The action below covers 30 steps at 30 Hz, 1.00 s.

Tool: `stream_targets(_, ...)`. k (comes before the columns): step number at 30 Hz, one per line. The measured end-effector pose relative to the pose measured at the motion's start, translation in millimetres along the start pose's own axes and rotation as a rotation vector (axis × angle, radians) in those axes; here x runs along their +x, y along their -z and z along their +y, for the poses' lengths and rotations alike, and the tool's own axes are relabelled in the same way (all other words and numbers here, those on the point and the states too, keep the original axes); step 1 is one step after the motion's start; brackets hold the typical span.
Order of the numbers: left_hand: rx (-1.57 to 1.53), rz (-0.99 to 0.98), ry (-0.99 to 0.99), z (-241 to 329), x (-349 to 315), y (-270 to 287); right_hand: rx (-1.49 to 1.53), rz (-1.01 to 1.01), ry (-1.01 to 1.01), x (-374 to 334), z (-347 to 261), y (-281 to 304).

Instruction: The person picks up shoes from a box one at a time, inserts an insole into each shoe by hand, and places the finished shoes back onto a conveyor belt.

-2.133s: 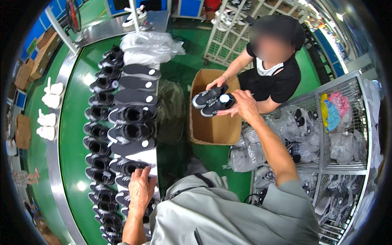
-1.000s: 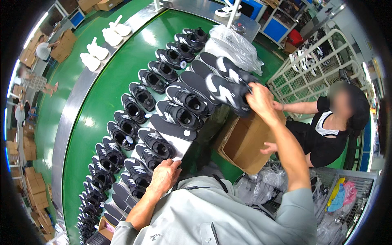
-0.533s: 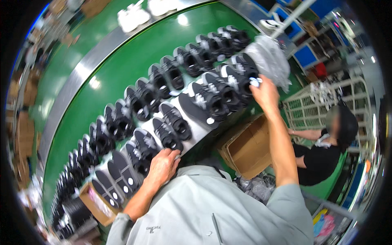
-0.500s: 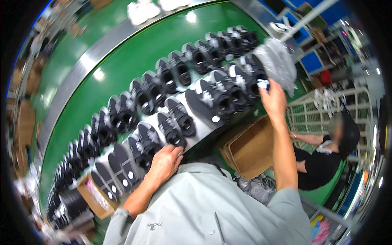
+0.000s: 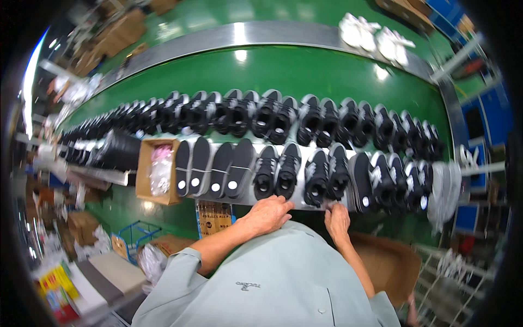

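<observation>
My left hand [image 5: 269, 214] is at the front edge of a pale shelf [image 5: 248, 210], fingers bent and bunched just below the heels of a black pair of shoes [image 5: 265, 171]. Whatever those fingers hold, if anything, is hidden. Farther right, my right hand [image 5: 338, 222] has its fingers drawn together at the same edge, below another black pair of shoes [image 5: 316, 177]. I cannot make out anything in its grip. Both pairs have grey-white laces and stand with their toes away from me. Left of them lie black insoles [image 5: 219, 170] with round white stickers.
Behind runs a long row of black shoes [image 5: 237, 114]. A cardboard box [image 5: 143, 169] with pink and clear bags stands left of the insoles. More shoes [image 5: 383, 180] and grey plastic wrapping [image 5: 444, 191] are at the right. An open carton [image 5: 389, 267] sits beside my right arm.
My view has swung round along the shelf. My right hand has come from the shelf's far right end, where it touched a small bright-faced thing, to the front edge near my left hand.
</observation>
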State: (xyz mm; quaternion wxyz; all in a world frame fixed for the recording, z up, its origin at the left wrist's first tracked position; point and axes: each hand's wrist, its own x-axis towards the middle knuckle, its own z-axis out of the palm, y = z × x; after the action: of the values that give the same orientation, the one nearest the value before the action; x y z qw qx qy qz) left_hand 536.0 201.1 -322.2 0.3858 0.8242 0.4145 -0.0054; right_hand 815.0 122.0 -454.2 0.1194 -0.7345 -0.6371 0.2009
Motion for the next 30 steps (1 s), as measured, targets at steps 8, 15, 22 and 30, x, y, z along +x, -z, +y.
stream_targets(8, -0.023, 0.048, 0.581, -32, -82, -101, -0.099, -0.232, 0.2, 17, 7, 1)
stream_targets(15, -0.36, 0.17, 0.981, -37, -169, -300, -0.036, -0.166, 0.403, 18, 24, 3)
stream_targets(22, -1.744, 0.911, 1.376, -52, -138, -407, -0.076, -0.263, 0.39, 26, 34, -2)
stream_targets(30, -1.029, 0.677, 1.086, -107, -91, -430, -0.233, -0.302, 0.428, 37, 59, -12)
